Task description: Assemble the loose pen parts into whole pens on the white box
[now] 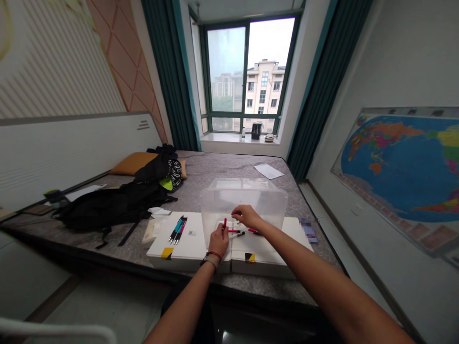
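My left hand point(218, 240) is closed around a red pen barrel point(225, 223), which stands upright out of the fingers. Just up and to the right, my right hand point(247, 216) has its fingers pinched together; whether anything small is between them is hidden. Below the hands, red and black pen pieces point(236, 232) lie on the white boxes, and another red piece point(254, 231) shows beside my right forearm. Several assembled pens point(178, 230) in teal, black and red lie side by side on the left box point(197, 222). A clear plastic bin point(211, 203) stands right behind my hands.
The boxes rest on a grey mattress point(215, 165). A black backpack point(118, 205) and a white tissue point(158, 211) lie to the left. At the right are a white paper sheet point(268, 171) and a blurred bluish item point(309, 230) by the box edge.
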Demonstrator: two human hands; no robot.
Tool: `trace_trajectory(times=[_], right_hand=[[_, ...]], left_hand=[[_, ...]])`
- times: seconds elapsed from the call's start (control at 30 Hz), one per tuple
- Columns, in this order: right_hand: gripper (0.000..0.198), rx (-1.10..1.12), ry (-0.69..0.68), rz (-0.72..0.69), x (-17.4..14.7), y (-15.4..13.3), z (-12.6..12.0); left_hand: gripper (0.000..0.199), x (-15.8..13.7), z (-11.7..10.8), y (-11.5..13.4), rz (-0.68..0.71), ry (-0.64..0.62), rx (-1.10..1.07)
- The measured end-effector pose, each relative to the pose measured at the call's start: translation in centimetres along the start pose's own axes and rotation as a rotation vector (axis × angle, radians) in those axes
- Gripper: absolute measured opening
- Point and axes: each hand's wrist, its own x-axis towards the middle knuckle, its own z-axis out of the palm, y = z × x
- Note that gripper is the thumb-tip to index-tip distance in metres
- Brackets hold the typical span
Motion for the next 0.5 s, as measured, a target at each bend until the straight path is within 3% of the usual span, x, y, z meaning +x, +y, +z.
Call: trace_trajectory(times=[0.2,0.5], right_hand=[[0.019,-0.046,-0.029,-0.173,0.2,-2.3,-0.4],[0.018,-0.171,-0.054,-0.130,0.6,-2.6,-0.6]], left_hand=[[0.023,0.0,0.0,0.2,0.000,-0.031,-0.004],[0.025,0.0,0.2,0.0,0.009,-0.052,0.007]])
